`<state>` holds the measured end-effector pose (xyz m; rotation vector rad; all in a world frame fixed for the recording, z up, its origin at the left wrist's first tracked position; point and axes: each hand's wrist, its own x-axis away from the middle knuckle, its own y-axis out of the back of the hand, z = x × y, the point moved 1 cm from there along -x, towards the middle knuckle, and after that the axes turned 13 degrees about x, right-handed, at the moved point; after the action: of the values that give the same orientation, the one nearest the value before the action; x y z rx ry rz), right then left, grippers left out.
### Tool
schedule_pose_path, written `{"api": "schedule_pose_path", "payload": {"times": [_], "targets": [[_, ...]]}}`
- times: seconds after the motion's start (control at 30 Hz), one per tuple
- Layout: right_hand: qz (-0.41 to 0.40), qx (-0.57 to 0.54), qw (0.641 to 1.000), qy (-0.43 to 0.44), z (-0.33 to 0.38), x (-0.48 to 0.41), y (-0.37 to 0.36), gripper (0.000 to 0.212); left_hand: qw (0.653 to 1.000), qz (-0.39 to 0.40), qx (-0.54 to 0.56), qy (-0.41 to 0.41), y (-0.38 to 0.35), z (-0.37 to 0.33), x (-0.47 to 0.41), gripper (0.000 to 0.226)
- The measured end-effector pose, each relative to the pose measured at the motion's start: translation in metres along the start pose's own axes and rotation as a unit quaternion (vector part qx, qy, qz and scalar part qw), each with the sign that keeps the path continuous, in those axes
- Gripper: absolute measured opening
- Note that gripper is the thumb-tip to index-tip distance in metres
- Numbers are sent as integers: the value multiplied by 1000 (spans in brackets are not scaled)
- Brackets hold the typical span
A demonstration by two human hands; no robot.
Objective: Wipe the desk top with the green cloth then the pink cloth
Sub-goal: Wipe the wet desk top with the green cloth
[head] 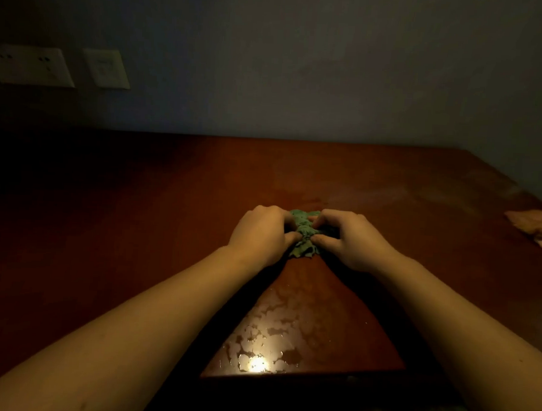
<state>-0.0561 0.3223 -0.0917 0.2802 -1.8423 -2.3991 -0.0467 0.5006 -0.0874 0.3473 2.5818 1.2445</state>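
A dim grey wall [333, 67] is seen behind a reddish-brown desk top [138, 198], which fills the lower half of the view and is lit only at its near middle. Two bare forearms are stretched forward over it. The left hand [262, 233] and the right hand [349, 237] are set close together at the desk's centre, knuckles up, and the green cloth [304, 235] is bunched between them on the surface. The fingers of both hands are curled down into the cloth, and it is pinched between fingers and thumb on each side. Two pale wall plates [32, 65] are mounted at the far left. The pink cloth [535, 225] is laid at the desk's right edge, well apart from the hands. Wet patches [265, 340] are spread near the front edge, where a bright glare [256, 363] is reflected.
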Motion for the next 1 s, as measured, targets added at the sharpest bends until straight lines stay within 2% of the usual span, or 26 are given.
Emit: {"api": "schedule_pose_path", "payload": {"times": [0.2, 0.4, 0.57, 0.67, 0.8, 1.0], "targets": [[28, 8, 998, 51, -13, 0, -3, 19, 1000, -2, 18, -24, -3, 24, 0, 31], [17, 12, 999, 40, -23, -60, 1, 16, 1000, -22, 4, 9, -2, 25, -57, 28], [76, -35, 995, 51, -23, -20, 5, 12, 999, 35, -16, -7, 2, 21, -32, 29], [49, 5, 997, 57, -21, -37, 6, 14, 999, 26, -21, 15, 6, 20, -47, 26], [10, 20, 999, 41, -11, -52, 0, 17, 998, -38, -26, 50, 0, 10, -43, 25], [35, 36, 993, 104, -11, 5, -1, 13, 998, 0, -25, 56, -4, 1, 16, 27]]}}
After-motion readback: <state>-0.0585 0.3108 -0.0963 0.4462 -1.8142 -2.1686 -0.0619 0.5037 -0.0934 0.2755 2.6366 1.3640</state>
